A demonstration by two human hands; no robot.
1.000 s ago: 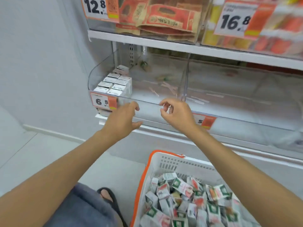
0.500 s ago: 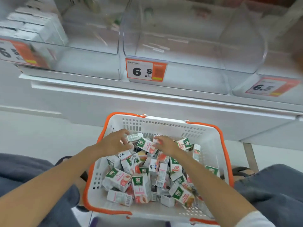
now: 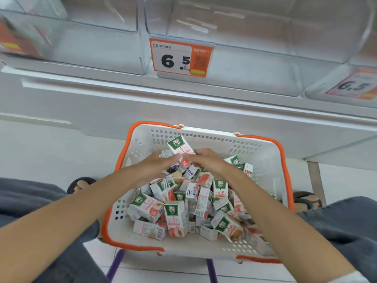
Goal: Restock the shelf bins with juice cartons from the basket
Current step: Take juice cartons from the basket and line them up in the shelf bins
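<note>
A white basket with an orange rim [image 3: 263, 152] stands on the floor below the shelf, piled with several small green-and-white juice cartons [image 3: 175, 217]. Both hands meet over the far part of the pile. One juice carton [image 3: 180, 147] stands upright above the heap, pinched between the fingers of my right hand [image 3: 206, 162] and my left hand [image 3: 151, 168]. The left hand is blurred, and a second carton shows just behind its fingertips. The clear shelf bins [image 3: 244, 64] run across the top of the view, and the middle one looks bare.
An orange price tag reading 6.5 [image 3: 179, 58] hangs on the bin front, and another tag [image 3: 355, 86] is at the right. My knees in blue trousers flank the basket, with sandalled feet [image 3: 81, 183] beside it. A white shelf ledge [image 3: 183, 92] juts out above the basket.
The hands came down from the bin front into the basket. They have now closed together and lifted one carton upright out of the pile. The view tilted downward.
</note>
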